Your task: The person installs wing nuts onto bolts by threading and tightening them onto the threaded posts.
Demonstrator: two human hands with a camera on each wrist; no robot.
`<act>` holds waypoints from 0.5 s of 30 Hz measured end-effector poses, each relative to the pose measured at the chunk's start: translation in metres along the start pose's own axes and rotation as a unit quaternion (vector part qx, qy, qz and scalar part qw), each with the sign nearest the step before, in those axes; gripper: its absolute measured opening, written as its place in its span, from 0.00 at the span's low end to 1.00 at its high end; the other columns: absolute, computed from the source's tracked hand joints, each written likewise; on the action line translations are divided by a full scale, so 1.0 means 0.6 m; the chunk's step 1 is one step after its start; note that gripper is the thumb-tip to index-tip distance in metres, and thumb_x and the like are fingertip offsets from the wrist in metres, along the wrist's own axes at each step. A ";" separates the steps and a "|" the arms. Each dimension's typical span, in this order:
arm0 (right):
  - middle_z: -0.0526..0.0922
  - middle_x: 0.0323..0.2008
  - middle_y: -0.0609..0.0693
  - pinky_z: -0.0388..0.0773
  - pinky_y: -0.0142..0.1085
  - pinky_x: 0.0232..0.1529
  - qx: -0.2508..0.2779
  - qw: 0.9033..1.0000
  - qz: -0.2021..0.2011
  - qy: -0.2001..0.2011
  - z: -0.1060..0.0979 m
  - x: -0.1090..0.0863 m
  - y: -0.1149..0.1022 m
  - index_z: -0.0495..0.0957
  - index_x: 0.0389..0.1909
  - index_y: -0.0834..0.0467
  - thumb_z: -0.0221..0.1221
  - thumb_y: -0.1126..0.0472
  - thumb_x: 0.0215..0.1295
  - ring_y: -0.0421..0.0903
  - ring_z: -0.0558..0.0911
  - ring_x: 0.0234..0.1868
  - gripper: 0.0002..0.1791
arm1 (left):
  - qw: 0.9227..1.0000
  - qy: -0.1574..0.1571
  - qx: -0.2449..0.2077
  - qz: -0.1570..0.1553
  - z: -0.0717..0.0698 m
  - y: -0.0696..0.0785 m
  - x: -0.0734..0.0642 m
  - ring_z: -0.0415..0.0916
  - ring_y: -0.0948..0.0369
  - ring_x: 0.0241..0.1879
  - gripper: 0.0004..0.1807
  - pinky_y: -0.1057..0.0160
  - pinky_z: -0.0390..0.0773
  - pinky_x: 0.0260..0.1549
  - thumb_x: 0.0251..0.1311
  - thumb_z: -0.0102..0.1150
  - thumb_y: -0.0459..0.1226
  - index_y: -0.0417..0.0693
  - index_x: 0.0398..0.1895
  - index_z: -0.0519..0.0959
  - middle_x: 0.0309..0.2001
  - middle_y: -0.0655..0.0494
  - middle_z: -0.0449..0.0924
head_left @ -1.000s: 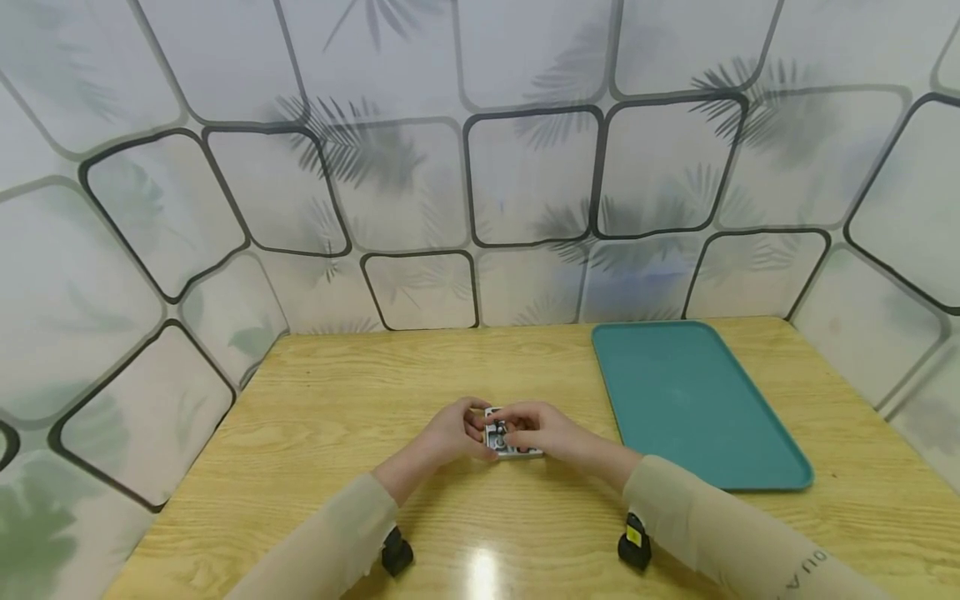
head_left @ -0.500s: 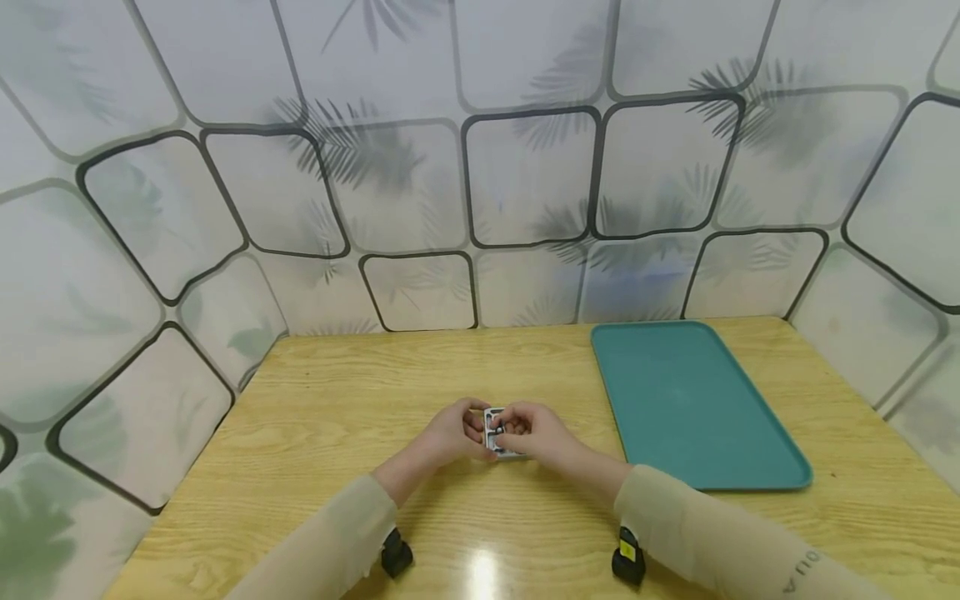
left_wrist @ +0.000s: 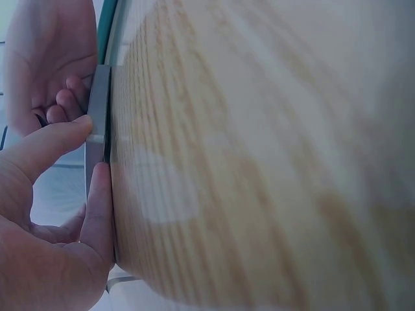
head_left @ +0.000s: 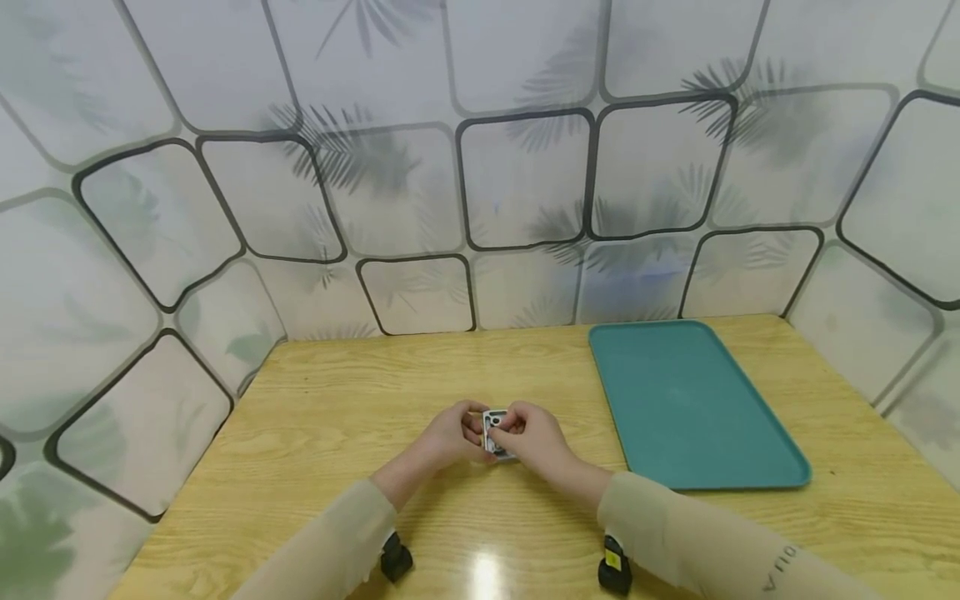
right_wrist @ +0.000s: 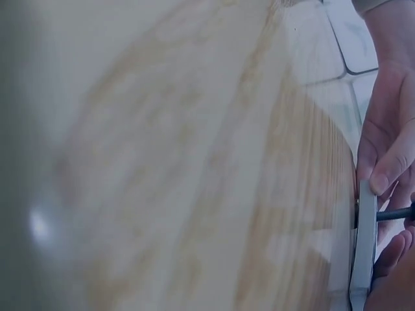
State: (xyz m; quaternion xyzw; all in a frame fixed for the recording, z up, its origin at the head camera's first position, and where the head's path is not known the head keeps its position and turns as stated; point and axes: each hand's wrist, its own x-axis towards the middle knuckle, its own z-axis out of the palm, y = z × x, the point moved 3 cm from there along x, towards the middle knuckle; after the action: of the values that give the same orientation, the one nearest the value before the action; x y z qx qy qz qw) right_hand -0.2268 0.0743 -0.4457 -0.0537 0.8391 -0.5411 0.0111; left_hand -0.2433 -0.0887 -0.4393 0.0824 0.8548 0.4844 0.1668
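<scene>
In the head view, a small flat silver-grey metal plate with recesses lies on the wooden table between both hands. My left hand grips its left side; in the left wrist view the thumb and a finger press its grey edge. From the right, my right hand reaches over the plate with thumb and index finger together. The right wrist view shows a dark threaded bolt sticking out from the plate's face into the right fingers, which pinch it. Those fingers hide the plate's right part.
A teal rectangular tray lies at the right of the wooden table. Patterned curtain-like sheeting surrounds the back and sides. Black wrist cameras hang beneath both sleeves.
My right hand and forearm have shifted slightly left and turned, covering more of the plate's right part. The left hand keeps its grip, and the plate stays nearly in place.
</scene>
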 end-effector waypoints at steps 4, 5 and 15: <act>0.79 0.25 0.49 0.69 0.31 0.27 -0.014 1.000 -0.002 0.004 0.001 -0.001 -0.003 0.77 0.26 0.58 0.70 0.65 0.65 0.42 0.72 0.26 0.12 | 1.000 0.003 0.001 -0.001 0.000 -0.001 0.000 0.78 0.59 0.40 0.41 0.64 0.79 0.41 0.48 0.80 0.24 0.37 0.69 0.73 0.44 0.48 0.79; 0.79 0.25 0.49 0.69 0.31 0.27 -0.016 1.000 -0.001 0.003 0.001 -0.001 -0.004 0.77 0.26 0.58 0.71 0.65 0.65 0.42 0.72 0.26 0.12 | 1.000 0.004 0.002 -0.001 0.000 -0.002 0.001 0.78 0.59 0.40 0.41 0.64 0.79 0.41 0.48 0.80 0.24 0.37 0.69 0.74 0.44 0.48 0.79; 0.77 0.33 0.53 0.75 0.33 0.33 0.086 0.989 -0.024 -0.114 -0.023 0.002 -0.002 0.74 0.59 0.69 0.54 0.62 0.78 0.42 0.74 0.31 0.17 | 1.000 0.004 0.010 -0.003 0.001 -0.004 0.005 0.77 0.59 0.41 0.41 0.64 0.79 0.42 0.47 0.81 0.25 0.39 0.68 0.74 0.45 0.49 0.79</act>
State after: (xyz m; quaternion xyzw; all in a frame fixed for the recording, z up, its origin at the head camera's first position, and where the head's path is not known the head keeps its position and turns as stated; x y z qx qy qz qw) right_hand -0.2288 0.0865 -0.4390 -0.1339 0.7810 -0.6021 0.0983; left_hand -0.2458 -0.0885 -0.4421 0.0797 0.8605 0.4756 0.1641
